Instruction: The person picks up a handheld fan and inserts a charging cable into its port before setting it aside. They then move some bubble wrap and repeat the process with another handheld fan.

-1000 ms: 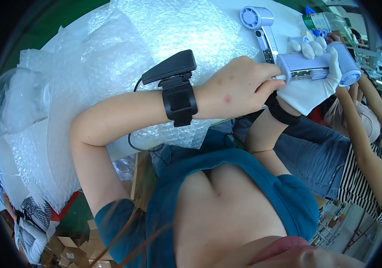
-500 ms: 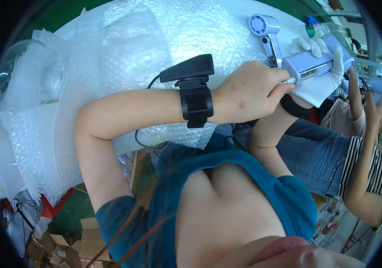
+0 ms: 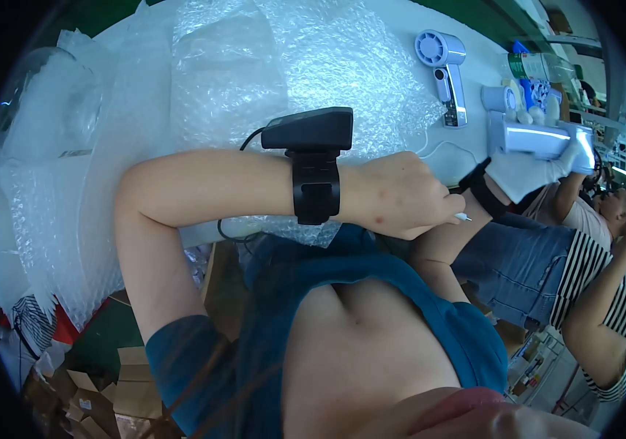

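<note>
My bare left hand [image 3: 411,197] is closed in a pinch on a thin white-tipped, pen-like stick [image 3: 463,216], above my right forearm. A black strap with a black box [image 3: 309,130] sits on the left wrist. My right hand [image 3: 529,172], in a white glove, grips a lavender, glossy-cased device [image 3: 536,139] at the right of the table. Some of its fingers are hidden behind the device. A lavender handheld fan [image 3: 441,47] lies on the table beyond my hands. Another round lavender part [image 3: 499,97] lies close to the held device.
Bubble wrap [image 3: 349,66] and plastic bags cover the left and middle of the white table [image 3: 400,14]. A clear bottle with a green label [image 3: 536,66] is at the far right. A person in a striped shirt [image 3: 620,322] stands close on my right. Cardboard boxes [image 3: 137,388] lie below.
My left hand has drawn the white-tipped stick away from the lavender device and lowered toward me. My right hand has moved the device right and nearer, and turned it.
</note>
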### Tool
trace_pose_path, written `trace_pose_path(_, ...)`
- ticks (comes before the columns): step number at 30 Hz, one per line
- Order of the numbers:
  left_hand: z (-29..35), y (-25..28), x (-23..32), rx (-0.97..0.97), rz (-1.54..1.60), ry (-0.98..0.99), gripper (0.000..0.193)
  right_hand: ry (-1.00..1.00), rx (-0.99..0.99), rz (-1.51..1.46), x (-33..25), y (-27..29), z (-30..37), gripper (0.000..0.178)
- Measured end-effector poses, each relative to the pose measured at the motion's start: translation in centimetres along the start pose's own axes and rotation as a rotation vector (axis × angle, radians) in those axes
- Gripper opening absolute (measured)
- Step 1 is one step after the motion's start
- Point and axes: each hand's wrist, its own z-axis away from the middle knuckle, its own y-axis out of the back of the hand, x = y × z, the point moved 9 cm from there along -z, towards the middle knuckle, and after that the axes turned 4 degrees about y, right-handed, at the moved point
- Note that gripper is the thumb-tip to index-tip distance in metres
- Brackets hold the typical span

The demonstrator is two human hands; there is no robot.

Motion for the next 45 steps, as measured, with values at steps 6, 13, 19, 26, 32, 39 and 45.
trace_pose_path(6,0.0,-0.7,-0.6,-0.03,0.036,0.001,0.016,0.137,0.134,0.011,-3.4,1.8,1.2,0.034)
trace_pose_path(13,-0.3,-1.4,-0.6,-0.036,0.024,-0.006,0.016,0.347,-0.431,-0.255,-9.2,-1.8,2.8,0.029)
trace_pose_path(19,-0.7,-1.8,-0.6,-0.046,0.039,-0.025,0.016,0.481,-0.708,-0.057,-11.3,-2.1,4.1,0.032)
trace_pose_path(26,-1.0,-1.2,-1.3,-0.017,0.056,0.094,0.019,0.022,-0.516,-0.352,-5.7,-2.3,3.0,0.043)
trace_pose_path(32,-1.2,1.9,-2.3,0.219,0.126,0.239,0.033,-0.084,-0.293,-0.478,-2.6,-1.6,1.8,0.057)
trace_pose_path(39,-1.0,2.3,-3.9,0.309,0.308,0.401,0.04,0.095,-0.152,0.061,-1.6,-3.5,3.0,0.061)
trace_pose_path(45,-0.4,2.2,-4.3,0.299,0.477,0.483,0.04,-0.025,-0.192,-0.034,-0.4,-5.4,3.6,0.057)
